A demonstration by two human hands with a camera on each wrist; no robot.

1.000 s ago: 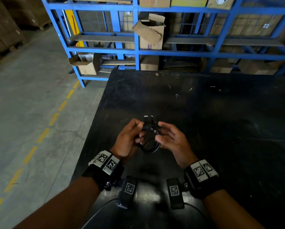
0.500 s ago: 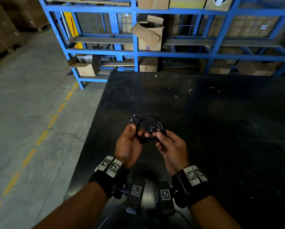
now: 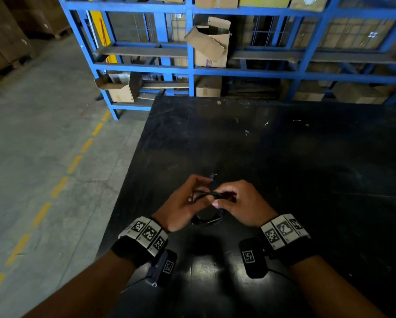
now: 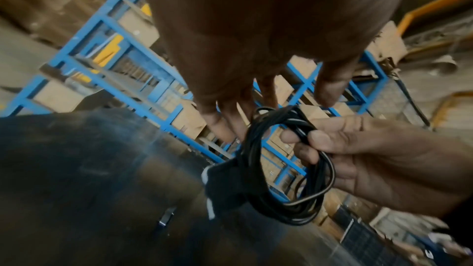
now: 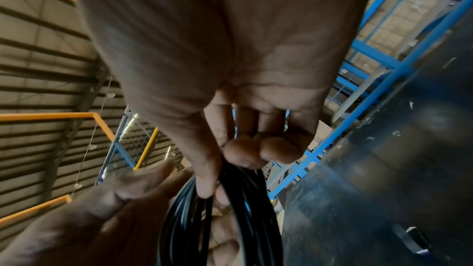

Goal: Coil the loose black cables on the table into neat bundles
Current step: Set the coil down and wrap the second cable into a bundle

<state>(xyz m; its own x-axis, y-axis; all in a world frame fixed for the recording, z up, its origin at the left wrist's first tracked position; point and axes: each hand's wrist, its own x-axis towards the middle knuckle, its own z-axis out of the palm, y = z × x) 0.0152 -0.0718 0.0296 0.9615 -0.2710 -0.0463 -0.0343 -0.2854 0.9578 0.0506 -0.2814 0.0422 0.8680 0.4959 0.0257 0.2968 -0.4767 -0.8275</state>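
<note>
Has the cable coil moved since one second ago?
Yes. Against the table's far edge, the cable coil has dropped slightly toward the person and turned from ring-on to nearly edge-on, between left hand and right hand.

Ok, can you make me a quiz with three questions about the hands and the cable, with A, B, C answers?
1. Where is the coiled cable?
A. Flat on the floor
B. Held between both hands above the table
C. On a shelf

2. What colour is the rack behind the table?
A. Blue
B. Red
C. Green

3. What is the right hand doing?
A. Hanging idle
B. Pressing flat on the table
C. Pinching the cable

Answers: B, the left hand and the right hand both hold the coil over the tabletop; A, its posts and beams are blue; C, the right wrist view shows thumb and fingers closed on the strands.
</note>
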